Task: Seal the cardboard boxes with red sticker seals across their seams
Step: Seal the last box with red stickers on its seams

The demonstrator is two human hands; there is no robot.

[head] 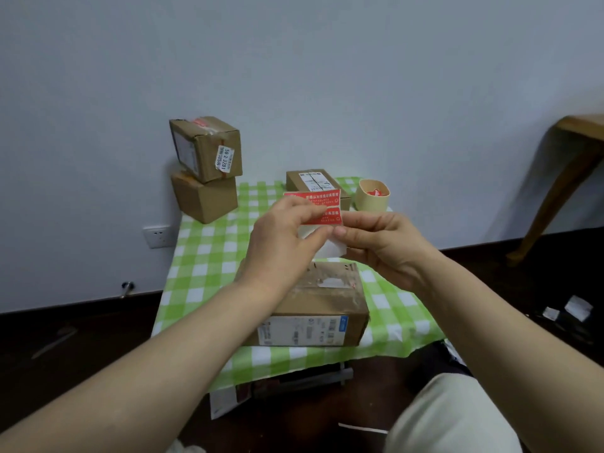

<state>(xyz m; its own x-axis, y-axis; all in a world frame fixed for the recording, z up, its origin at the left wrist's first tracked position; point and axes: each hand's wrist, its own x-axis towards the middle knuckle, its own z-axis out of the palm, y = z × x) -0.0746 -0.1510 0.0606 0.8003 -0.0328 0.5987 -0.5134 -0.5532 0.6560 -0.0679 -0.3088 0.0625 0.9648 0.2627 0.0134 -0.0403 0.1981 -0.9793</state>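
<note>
Both hands hold a sheet of red sticker seals (322, 204) on white backing, raised above a cardboard box (322, 302). My left hand (281, 243) pinches the sheet's left side, thumb and fingers at a red seal's edge. My right hand (382, 243) grips the white backing at the lower right. The box below lies on the green checked cloth (202, 256), its top seam covered with clear tape and a shipping label on its front. Another box (313, 183) sits further back, partly hidden by the sheet.
Two stacked boxes (206, 168) stand at the cloth's back left against the wall, the upper one tilted. A beige cup (372, 196) with red scraps stands at the back right. Paper scraps (577, 308) lie on the dark floor to the right. A wooden table leg (562, 191) stands far right.
</note>
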